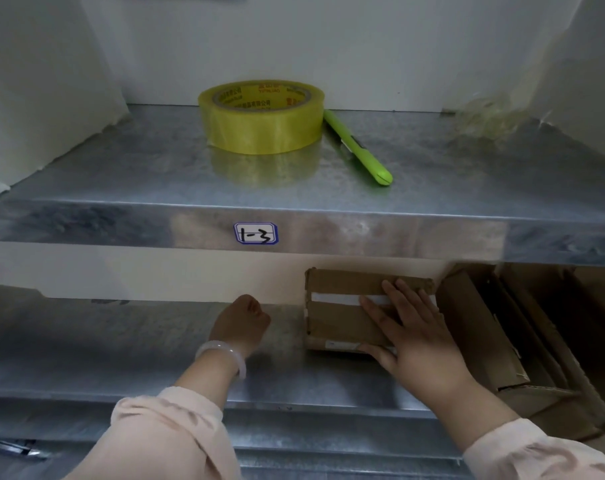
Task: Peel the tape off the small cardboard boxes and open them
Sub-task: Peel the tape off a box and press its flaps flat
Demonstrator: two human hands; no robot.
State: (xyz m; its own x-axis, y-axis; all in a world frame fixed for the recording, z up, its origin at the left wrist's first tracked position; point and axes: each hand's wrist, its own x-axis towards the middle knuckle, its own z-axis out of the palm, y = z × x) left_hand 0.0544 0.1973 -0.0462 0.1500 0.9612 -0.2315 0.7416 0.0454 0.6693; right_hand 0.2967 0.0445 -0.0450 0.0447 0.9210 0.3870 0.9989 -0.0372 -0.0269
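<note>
A small cardboard box (pixel 339 306) sealed with a strip of clear tape (pixel 332 298) lies on the lower metal shelf (pixel 121 344). My right hand (pixel 415 330) rests flat on its top with fingers straight, the thumb along the box's near edge. My left hand (pixel 240 322) hovers over the shelf to the left of the box, fingers curled and holding nothing, a pale bracelet on the wrist.
Several opened, flattened cardboard boxes (pixel 523 344) stand packed at the right of the lower shelf. On the upper shelf (pixel 121 174), labelled 1-3, sit a yellow tape roll (pixel 261 128), a green utility knife (pixel 358 148) and a wad of peeled tape (pixel 484 117).
</note>
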